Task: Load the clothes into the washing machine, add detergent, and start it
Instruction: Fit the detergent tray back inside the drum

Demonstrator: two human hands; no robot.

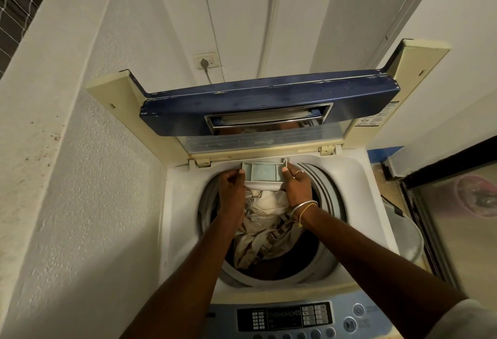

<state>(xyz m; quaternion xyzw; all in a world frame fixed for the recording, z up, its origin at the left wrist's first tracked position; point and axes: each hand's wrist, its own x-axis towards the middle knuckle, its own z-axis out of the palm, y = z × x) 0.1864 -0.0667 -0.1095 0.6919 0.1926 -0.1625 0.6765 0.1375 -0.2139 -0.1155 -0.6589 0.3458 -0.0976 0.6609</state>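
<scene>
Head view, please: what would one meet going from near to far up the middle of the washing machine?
Nearest first: control panel → clothes in the drum → detergent drawer, gripped by the left hand and right hand → raised lid → wall socket.

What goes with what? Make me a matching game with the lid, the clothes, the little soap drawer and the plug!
Things
1. lid
2. clothes
3. soap drawer
4. plug

Where or how
A. in the wall socket
B. gripped by the left hand and the right hand
C. folded up, open
D. down in the drum

Pairs: 1-C, 2-D, 3-B, 4-A.
</scene>
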